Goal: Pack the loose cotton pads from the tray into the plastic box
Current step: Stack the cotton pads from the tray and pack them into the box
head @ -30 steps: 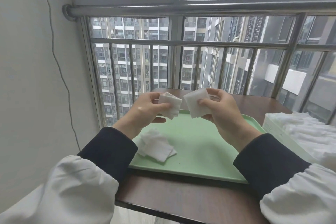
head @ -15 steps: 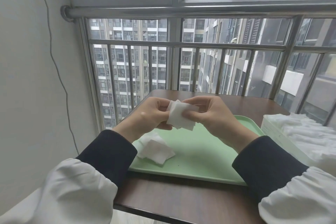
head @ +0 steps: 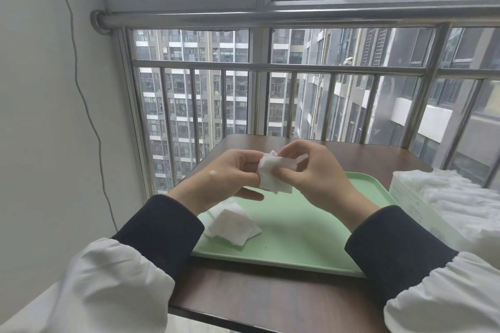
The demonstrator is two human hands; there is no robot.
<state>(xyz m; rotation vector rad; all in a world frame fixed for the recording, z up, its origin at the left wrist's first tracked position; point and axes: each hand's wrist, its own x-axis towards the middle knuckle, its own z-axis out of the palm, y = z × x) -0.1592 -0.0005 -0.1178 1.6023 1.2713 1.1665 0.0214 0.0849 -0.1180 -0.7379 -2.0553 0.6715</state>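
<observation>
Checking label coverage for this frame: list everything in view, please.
tray: 1, green, on table
loose cotton pads: small pile, white, tray's near-left
held cotton pads: small stack, white, above tray
plastic box: 1, translucent, right of tray
packed pads: many, white, in plastic box
table: 1, brown, under tray
railing: 1, metal, behind table
cable: 1, dark, left wall
sleeves: 2, black cuffs, foreground
left grip: 1, bare hand, pinches held cotton pads
right grip: 1, bare hand, pinches held cotton pads

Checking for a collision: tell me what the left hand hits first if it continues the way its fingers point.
The left hand points toward the right hand, which grips the same cotton pads. Past those pads it would probably meet that hand first; depth is unclear.
</observation>
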